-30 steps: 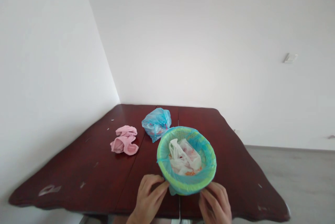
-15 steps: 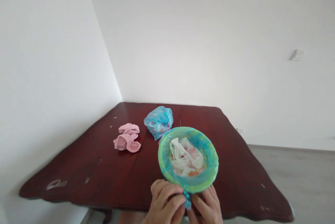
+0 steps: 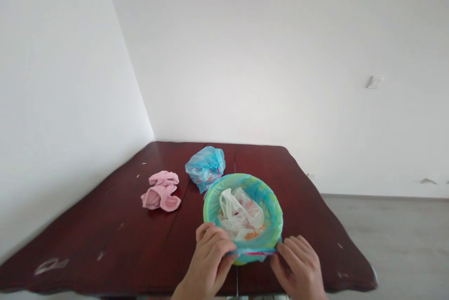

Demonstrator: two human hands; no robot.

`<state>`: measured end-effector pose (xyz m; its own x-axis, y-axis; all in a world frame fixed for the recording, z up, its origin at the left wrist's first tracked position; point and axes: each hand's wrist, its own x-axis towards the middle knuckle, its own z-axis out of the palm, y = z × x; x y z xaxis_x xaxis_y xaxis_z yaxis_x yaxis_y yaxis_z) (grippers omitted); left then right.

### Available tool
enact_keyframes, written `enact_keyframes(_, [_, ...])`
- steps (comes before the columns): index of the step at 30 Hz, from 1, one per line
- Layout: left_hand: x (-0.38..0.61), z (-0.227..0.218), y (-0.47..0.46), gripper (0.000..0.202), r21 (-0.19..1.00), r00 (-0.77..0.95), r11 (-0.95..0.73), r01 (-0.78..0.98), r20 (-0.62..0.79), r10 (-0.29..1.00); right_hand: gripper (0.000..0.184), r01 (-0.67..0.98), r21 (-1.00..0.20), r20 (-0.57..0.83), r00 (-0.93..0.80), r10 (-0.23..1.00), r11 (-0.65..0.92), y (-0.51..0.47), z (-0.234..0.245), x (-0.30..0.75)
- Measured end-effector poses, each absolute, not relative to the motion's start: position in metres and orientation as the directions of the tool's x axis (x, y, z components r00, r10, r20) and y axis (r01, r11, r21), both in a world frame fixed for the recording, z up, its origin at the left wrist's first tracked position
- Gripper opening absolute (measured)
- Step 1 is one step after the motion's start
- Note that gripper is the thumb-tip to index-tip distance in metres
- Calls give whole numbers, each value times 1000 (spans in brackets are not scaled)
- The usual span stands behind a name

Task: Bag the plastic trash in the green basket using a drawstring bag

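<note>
A green bin [image 3: 208, 204] lined with a blue plastic bag stands near the front of the table. Inside it lie a crumpled white plastic bag [image 3: 242, 213] and some small orange bits [image 3: 255, 232]. At the near rim, my left hand [image 3: 210, 260] pinches the edge of the blue trash bag [image 3: 266, 241]. My right hand [image 3: 300, 265] grips the same edge farther right. Between the two hands the edge is stretched taut, with a pink drawstring showing along it. Both thumbs are below the bag edge, and the fingers curl over it.
Behind the bin sits a tied blue plastic bag [image 3: 206, 166] with things inside. A crumpled pink cloth [image 3: 162, 192] lies to the left on the dark red wooden table [image 3: 136, 239]. White walls [image 3: 224, 66] stand behind and to the left.
My hands have moved apart along the near rim, pulling the bunched bag edge out into a straight line with the pink drawstring visible. The view has shifted slightly.
</note>
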<state>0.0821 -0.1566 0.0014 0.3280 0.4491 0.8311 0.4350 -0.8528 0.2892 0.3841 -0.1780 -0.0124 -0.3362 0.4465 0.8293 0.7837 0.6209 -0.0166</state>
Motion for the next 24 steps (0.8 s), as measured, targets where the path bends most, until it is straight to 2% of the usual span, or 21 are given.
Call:
enact_keyframes(5, [87, 8, -148, 18, 253, 366, -887, 387, 841, 400, 18, 802, -52, 888, -236, 395, 595, -161, -27, 390])
enact_keyframes(10, [90, 10, -144, 18, 295, 350, -874, 388, 829, 435, 14, 819, -199, 893, -75, 444, 538, -147, -55, 397])
enact_keyframes(15, [81, 5, -139, 18, 338, 345, -882, 329, 826, 445, 21, 845, -347, 866, 122, 484, 407, -125, -60, 415])
enact_keyframes(18, [73, 2, -136, 17, 377, 345, -880, 290, 817, 463, 21, 751, -532, 756, 214, 619, 391, -108, -57, 423])
enact_keyframes(21, [64, 5, -135, 19, 360, 414, -874, 326, 777, 474, 18, 550, -751, 568, 253, 784, 366, -92, -57, 426])
enact_keyframes(24, [51, 12, -133, 44, 248, 483, -866, 434, 747, 456, 27, 360, -860, 472, 290, 833, 362, -81, -55, 425])
